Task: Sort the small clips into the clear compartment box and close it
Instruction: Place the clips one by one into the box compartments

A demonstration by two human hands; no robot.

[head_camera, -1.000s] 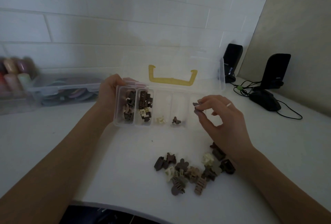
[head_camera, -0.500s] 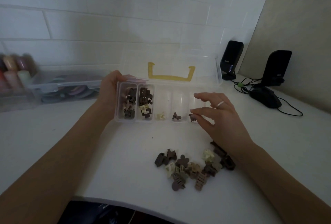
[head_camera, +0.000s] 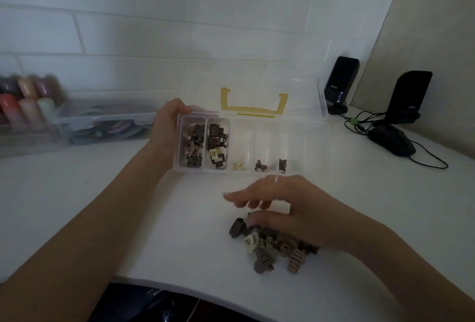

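We see the pile of small clips (head_camera: 272, 247) lying on the white worktop (head_camera: 102, 206) directly under our right hand (head_camera: 285, 208), whose thumb rests at the pile's far edge beside a dark brown clip (head_camera: 237, 227). The clear compartment box (head_camera: 252, 146) sits just beyond, lid up, with our left hand (head_camera: 167, 126) gripping its left end, fingers (head_camera: 183, 109) curled over the far corner. Its two leftmost compartments hold many clips; the next three hold one clip each at their near ends.

The right palm covers much of the pile, so we cannot tell whether a clip is pinched. The right fingers (head_camera: 239, 197) reach out loosely spread above the worktop, slightly blurred.
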